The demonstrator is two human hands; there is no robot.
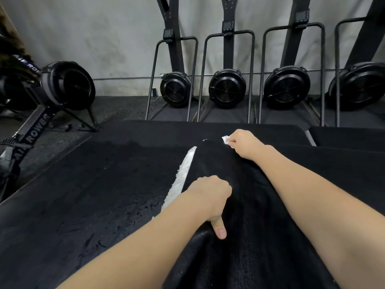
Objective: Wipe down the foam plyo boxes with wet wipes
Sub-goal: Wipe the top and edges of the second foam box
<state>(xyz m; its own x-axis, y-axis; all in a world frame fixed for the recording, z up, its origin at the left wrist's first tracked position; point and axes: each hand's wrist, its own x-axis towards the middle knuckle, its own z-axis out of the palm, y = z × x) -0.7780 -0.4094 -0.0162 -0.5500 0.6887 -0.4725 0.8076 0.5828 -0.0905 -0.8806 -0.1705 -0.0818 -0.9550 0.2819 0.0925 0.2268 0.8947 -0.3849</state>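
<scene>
A large black foam plyo box point(93, 195) fills the foreground, its top patchy and wet-looking. A black flap of its cover point(239, 195) is folded up along the middle, baring a rough white strip point(183, 176). My left hand point(210, 197) grips the near edge of this flap, thumb pointing down over it. At the flap's far end, my right hand point(243, 142) pinches a small white wet wipe point(226, 140) against the cover.
A second black box point(350, 135) sits at the far right. Several upright black rowing machines point(227, 86) line the grey wall behind. An air rower point(62, 86) stands on the dark floor at the left.
</scene>
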